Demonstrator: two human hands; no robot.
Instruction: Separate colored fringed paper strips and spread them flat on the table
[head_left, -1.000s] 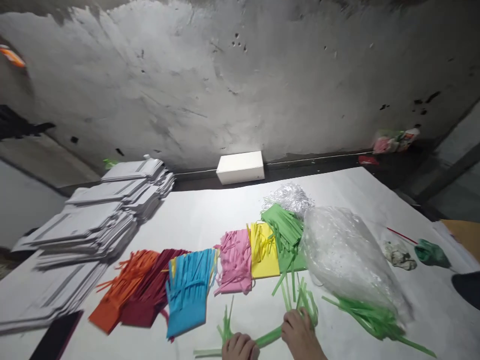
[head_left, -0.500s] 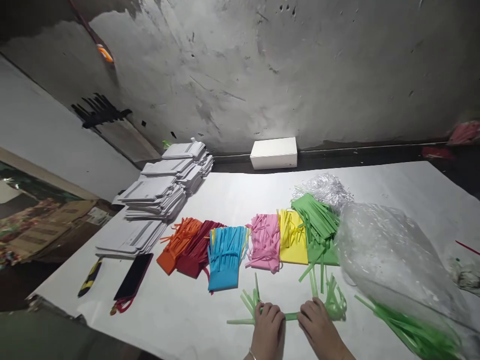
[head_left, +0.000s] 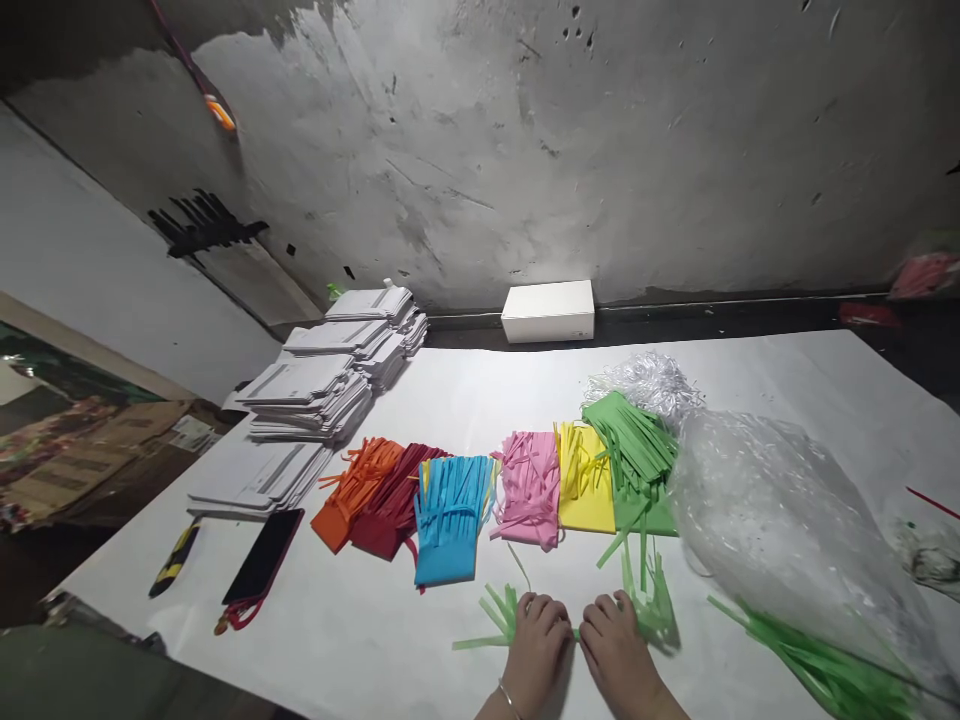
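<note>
My left hand (head_left: 538, 638) and my right hand (head_left: 616, 645) lie close together at the table's near side, fingers curled on a light green fringed tissue paper strip (head_left: 657, 608). A sliver of its rolled middle shows between them. Loose strands fan out left of my left hand and stand up beyond my right hand. Just past the hands lie folded fringed paper pieces: blue (head_left: 448, 562), pink (head_left: 529, 490), yellow (head_left: 592, 508) and green (head_left: 637, 435). Dark red (head_left: 379, 535) and orange (head_left: 330, 522) pieces lie farther left.
A clear plastic bag (head_left: 780, 510) spreads at the right, with green strips (head_left: 832, 660) near its lower end. Behind it sits silvery shredded film (head_left: 652, 380). Stacked white paper (head_left: 300, 380), a phone (head_left: 262, 560) and a yellow-black cutter (head_left: 174, 560) are left. A white box (head_left: 547, 312) stands by the wall.
My right hand has moved left along the green strip, closing most of the gap to my left hand. The strands on the right have shifted left too.
</note>
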